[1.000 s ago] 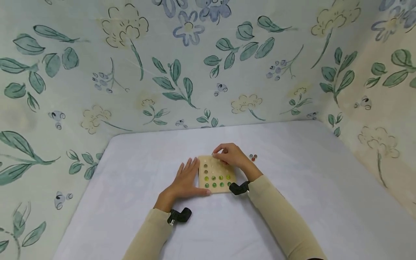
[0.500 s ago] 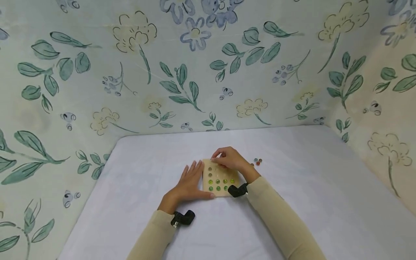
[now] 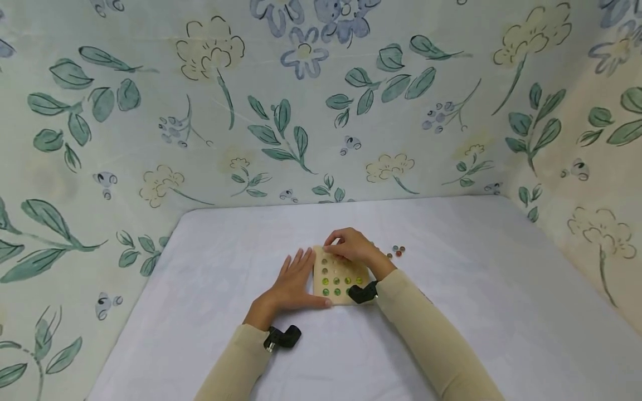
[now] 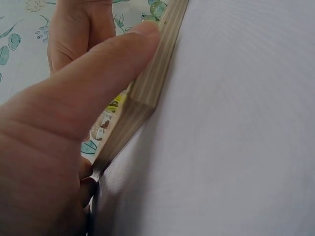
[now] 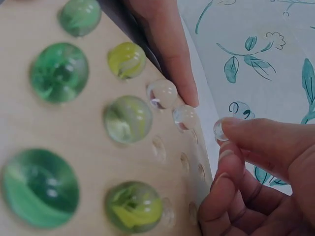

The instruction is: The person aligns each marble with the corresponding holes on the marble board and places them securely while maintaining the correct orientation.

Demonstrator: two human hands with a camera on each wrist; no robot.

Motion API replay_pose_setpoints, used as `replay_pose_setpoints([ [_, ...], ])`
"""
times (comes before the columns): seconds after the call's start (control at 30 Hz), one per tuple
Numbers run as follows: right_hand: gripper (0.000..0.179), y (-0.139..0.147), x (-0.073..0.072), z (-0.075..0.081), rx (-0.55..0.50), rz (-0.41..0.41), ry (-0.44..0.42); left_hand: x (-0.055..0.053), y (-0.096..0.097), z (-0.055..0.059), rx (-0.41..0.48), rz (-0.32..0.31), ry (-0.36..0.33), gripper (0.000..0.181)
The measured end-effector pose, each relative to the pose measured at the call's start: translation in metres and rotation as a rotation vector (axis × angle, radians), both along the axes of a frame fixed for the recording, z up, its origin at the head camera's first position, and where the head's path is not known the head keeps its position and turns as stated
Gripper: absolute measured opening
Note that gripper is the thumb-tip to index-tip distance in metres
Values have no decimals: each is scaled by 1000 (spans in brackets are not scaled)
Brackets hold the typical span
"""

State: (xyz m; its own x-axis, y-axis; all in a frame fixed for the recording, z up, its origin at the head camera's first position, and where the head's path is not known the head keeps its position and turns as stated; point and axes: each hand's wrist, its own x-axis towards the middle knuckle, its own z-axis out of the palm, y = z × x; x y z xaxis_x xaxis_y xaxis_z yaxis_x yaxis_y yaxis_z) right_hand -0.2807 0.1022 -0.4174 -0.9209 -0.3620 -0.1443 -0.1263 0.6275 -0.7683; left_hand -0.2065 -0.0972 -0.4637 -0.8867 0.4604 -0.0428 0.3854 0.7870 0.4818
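Note:
A pale wooden board [image 3: 342, 301] with rows of round hollows lies on the white-covered table. Green marbles [image 5: 59, 73] fill its front row, and yellow-green marbles [image 5: 129, 119] sit in the row behind. Two clear marbles [image 5: 185, 118] stand in the left column. My left hand [image 3: 290, 287] rests against the board's left side with its fingers straight, its thumb [image 4: 123, 54] on the front edge. Over the back left corner, my right hand [image 3: 353, 247] pinches a clear marble [image 5: 219, 131] between thumb and forefinger, just above the board. The right hand hides part of the back rows.
Several loose marbles [image 3: 399, 253] lie on the white cloth [image 3: 451, 267] right of the board, partly behind the right wrist. A flower-printed backdrop [image 3: 281, 133] rises behind the table's far edge. A black wrist camera [image 3: 363, 292] overhangs the board's front right corner.
My right hand has moved a little left across the board toward its back left corner, uncovering more loose marbles. The left hand stays against the board. The head view has shifted slightly.

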Motion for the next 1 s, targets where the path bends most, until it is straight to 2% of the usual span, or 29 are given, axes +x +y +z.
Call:
replay_pose_setpoints([
  [0.1,15,-1,3,0,21,2,-1,2,1,0,10,0,3,127],
  [0.3,12,-1,9,-3,52,1,-55,7,2,-4,18,-17,-23,127],
  [0.53,10,-7,-1,4,64,-1,-26,-1,1,1,20,-4,32,125],
  [0.7,12,-8,-3,6,78,1,-60,-3,0,-1,5,-8,9,126],
  [1.0,12,-8,-5,5,97,-5,-61,-5,0,-3,7,1,5,127],
])
